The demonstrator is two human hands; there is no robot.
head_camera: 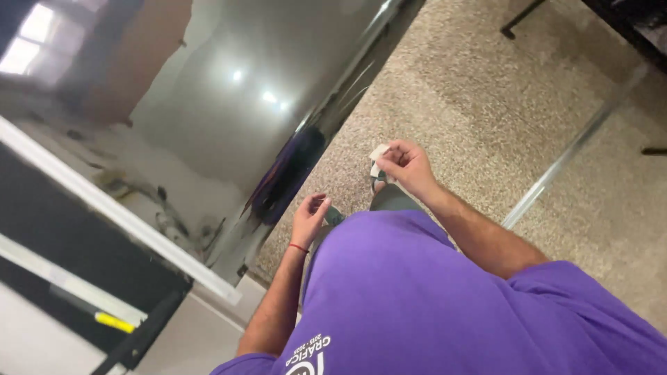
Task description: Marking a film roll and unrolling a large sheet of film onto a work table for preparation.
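My right hand point(408, 167) pinches a small white crumpled scrap of paper point(379, 154) between thumb and fingers, held out over the speckled floor. My left hand point(309, 219) hangs lower and closer to my body, fingers loosely curled with nothing visible in them; a thin red band circles its wrist. My purple shirt point(417, 298) fills the lower middle of the view. Below the hands a sandalled foot point(379, 184) shows.
A large glossy reflective sheet point(229, 104) lies to the left on a white-edged table. A black surface with a yellow marker point(114, 322) sits at lower left. Speckled beige floor point(486, 90) spreads to the right, crossed by a metal strip point(556, 170). Dark furniture legs point(521, 17) stand at top right.
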